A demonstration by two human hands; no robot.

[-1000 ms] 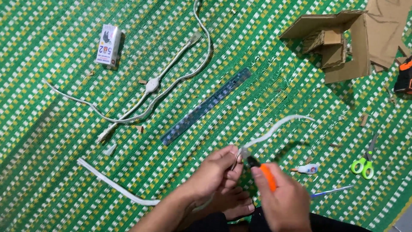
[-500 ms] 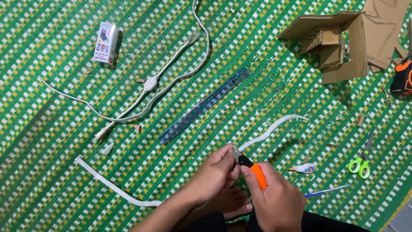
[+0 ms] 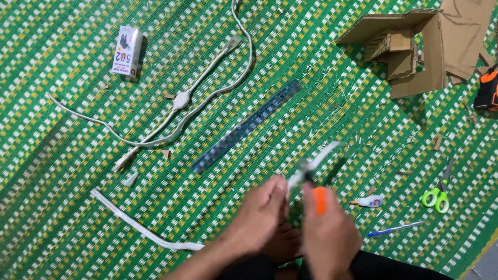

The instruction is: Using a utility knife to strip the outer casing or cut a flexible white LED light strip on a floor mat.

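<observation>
Cable [image 3: 319,158], white and flat, is pinched in the left hand [image 3: 259,215] and arcs up to the right above the mat [image 3: 62,228]. Right hand [image 3: 329,236] is closed on an orange-handled tool [image 3: 319,199], its dark tip at the cable beside the left fingers. Both hands are motion-blurred; tool type cannot be told. Lying on the mat: ruler [image 3: 246,126] above the hands, scissors [image 3: 438,194] and pen [image 3: 395,228] right, cardboard [image 3: 415,46] top right, small box [image 3: 126,51] top left.
</observation>
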